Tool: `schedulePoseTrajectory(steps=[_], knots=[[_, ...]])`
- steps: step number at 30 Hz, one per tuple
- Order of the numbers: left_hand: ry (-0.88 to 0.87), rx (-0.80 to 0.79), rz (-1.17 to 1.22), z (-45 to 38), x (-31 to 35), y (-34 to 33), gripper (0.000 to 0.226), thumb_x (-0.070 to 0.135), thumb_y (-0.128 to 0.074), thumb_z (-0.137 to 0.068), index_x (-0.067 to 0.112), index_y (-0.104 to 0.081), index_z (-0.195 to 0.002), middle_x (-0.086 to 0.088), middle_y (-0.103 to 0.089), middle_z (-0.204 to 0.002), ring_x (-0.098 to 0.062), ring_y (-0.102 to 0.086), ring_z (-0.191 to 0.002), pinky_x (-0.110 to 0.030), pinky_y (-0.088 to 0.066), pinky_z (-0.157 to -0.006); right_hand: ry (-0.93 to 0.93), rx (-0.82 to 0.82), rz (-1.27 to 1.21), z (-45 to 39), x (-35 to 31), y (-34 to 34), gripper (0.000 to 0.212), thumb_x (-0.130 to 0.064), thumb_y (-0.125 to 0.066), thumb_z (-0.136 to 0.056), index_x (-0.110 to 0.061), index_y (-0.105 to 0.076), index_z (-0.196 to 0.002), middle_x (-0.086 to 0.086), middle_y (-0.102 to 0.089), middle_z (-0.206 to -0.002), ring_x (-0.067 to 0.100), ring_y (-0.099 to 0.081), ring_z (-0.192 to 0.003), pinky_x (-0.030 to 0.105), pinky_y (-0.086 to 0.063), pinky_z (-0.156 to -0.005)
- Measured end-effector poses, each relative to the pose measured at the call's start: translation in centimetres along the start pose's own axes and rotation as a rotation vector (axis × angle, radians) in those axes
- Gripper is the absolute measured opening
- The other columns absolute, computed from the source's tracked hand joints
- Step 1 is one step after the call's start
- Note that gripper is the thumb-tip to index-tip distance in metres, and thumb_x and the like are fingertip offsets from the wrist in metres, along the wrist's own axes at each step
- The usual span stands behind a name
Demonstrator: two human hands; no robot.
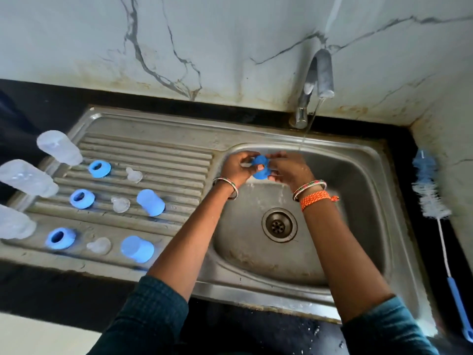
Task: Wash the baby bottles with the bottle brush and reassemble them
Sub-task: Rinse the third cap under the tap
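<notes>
You are working over the basin of the steel sink (378,190), close to its back rim and just left of the thin stream falling from the tap (316,80). Open room is lying below your wrists, around the drain (279,224); the wall is closing in on the right. Your left hand (236,165) and right hand (286,167) are both curling their fingers round one blue bottle part (261,167), pinching it between them from either side. It is looking like a small blue plastic piece, round in outline; whether it is a ring or a cap, and which way it is facing, you cannot tell, since your fingers are covering much of it.

On the ribbed draining board to the left, three blue rings (99,169) are lying with holes up, beside three clear teats (120,204) and two pale blue caps (150,202). Three clear bottles (58,147) are leaning at the board's left edge.

The bottle brush (432,198) is lying on the dark counter right of the sink, bristles toward the wall, blue handle toward you.
</notes>
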State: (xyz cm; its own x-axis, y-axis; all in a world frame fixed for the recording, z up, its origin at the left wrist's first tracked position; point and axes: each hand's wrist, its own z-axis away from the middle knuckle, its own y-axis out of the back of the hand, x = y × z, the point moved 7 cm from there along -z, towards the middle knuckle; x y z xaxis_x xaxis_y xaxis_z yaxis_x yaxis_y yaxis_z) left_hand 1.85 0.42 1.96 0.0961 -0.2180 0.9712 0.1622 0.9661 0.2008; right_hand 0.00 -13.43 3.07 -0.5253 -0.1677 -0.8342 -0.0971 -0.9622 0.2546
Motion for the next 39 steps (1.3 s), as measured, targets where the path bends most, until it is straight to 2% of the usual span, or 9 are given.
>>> schedulePoseTrajectory(steps=[4, 10, 14, 19, 23, 28, 33, 36, 39], knots=[[-0.02, 0.006, -0.059, 0.2, 1.1, 6.7, 0.031, 0.0, -0.073, -0.078, 0.006, -0.064, -0.106, -0.012, -0.065, -0.092, -0.02, -0.061, -0.083, -0.041, -0.054, -0.083, 0.127, -0.098, 0.134, 1.7, -4.3, -5.5, 0.027, 0.004, -0.059, -0.085, 0.0, -0.064, -0.111, 0.018, -0.065, -0.1, 0.025, -0.062, -0.086, 0.037, -0.054, -0.084], [0.031, -0.03, -0.169, 1.6, 0.6, 17.0, 0.029, 0.002, -0.074, -0.077, 0.01, -0.062, -0.102, -0.011, -0.064, -0.092, -0.018, -0.061, -0.082, -0.036, -0.055, -0.08, 0.141, -0.249, -0.005, 3.9, -6.6, -14.9, 0.028, 0.007, -0.05, -0.089, 0.005, -0.062, -0.114, 0.021, -0.061, -0.107, 0.028, -0.061, -0.091, 0.028, -0.054, -0.075], [0.013, 0.043, -0.212, 2.2, -0.5, 20.8, 0.033, 0.003, -0.075, -0.076, 0.006, -0.064, -0.107, -0.001, -0.064, -0.092, -0.006, -0.06, -0.083, -0.015, -0.052, -0.068, 0.149, -0.207, 0.019, 3.4, -6.5, -19.1, 0.032, 0.012, -0.049, -0.085, 0.003, -0.065, -0.111, 0.02, -0.063, -0.1, 0.026, -0.06, -0.087, 0.038, -0.054, -0.085], [0.181, -0.022, -0.235, 2.0, -4.4, 22.9, 0.035, -0.001, -0.07, -0.08, -0.002, -0.06, -0.114, -0.016, -0.064, -0.1, -0.016, -0.06, -0.081, -0.016, -0.051, -0.062, 0.018, -0.301, 0.001, 2.4, -4.5, -23.1, 0.032, 0.016, -0.043, -0.088, 0.008, -0.061, -0.112, 0.019, -0.058, -0.097, 0.028, -0.058, -0.083, 0.033, -0.053, -0.076], [0.219, -0.098, -0.258, 1.7, -5.7, 23.1, 0.041, -0.004, -0.068, -0.081, -0.001, -0.057, -0.12, -0.022, -0.063, -0.116, -0.024, -0.06, -0.099, -0.031, -0.054, -0.081, -0.007, -0.298, 0.029, 2.2, -3.5, -23.7, 0.028, 0.013, -0.041, -0.09, 0.0, -0.062, -0.105, 0.02, -0.059, -0.093, 0.03, -0.06, -0.082, 0.035, -0.054, -0.079], [0.092, -0.129, -0.511, -0.2, -3.0, 22.0, 0.048, 0.006, -0.072, -0.08, 0.01, -0.058, -0.126, -0.009, -0.057, -0.13, -0.022, -0.053, -0.122, -0.029, -0.041, -0.102, 0.11, -0.161, 0.052, 1.7, -4.3, -18.0, 0.016, -0.002, -0.051, -0.091, -0.008, -0.064, -0.097, 0.01, -0.061, -0.076, 0.014, -0.058, -0.06, 0.023, -0.051, -0.054], [-0.186, 0.029, -0.373, -1.1, 4.4, 13.4, 0.03, -0.005, -0.06, -0.082, 0.003, -0.067, -0.11, -0.012, -0.068, -0.106, -0.019, -0.063, -0.089, -0.022, -0.052, -0.075, 0.041, 0.181, 0.059, -0.2, 0.6, -3.0, 0.018, -0.006, -0.058, -0.089, -0.008, -0.063, -0.072, -0.002, -0.056, -0.045, 0.005, -0.051, -0.038, 0.015, -0.037, -0.035], [0.006, -0.209, -0.066, -1.6, 2.8, 2.5, 0.025, -0.011, -0.054, -0.084, 0.011, -0.065, -0.09, -0.004, -0.066, -0.078, -0.006, -0.06, -0.062, -0.019, -0.052, -0.053, -0.068, 0.344, -0.159, -1.4, 2.5, 5.1, 0.026, 0.005, -0.052, -0.09, -0.006, -0.054, -0.067, 0.001, -0.054, -0.039, 0.004, -0.049, -0.029, 0.016, -0.04, -0.032], [0.274, -0.34, 0.132, -1.4, 0.5, -6.5, 0.03, -0.012, -0.052, -0.088, 0.016, -0.055, -0.079, 0.002, -0.058, -0.064, -0.002, -0.056, -0.047, -0.018, -0.051, -0.047, -0.029, 0.214, -0.305, -2.4, 0.5, 7.2, 0.023, 0.012, -0.052, -0.088, -0.003, -0.057, -0.072, 0.003, -0.061, -0.047, 0.007, -0.06, -0.042, 0.02, -0.053, -0.045]])
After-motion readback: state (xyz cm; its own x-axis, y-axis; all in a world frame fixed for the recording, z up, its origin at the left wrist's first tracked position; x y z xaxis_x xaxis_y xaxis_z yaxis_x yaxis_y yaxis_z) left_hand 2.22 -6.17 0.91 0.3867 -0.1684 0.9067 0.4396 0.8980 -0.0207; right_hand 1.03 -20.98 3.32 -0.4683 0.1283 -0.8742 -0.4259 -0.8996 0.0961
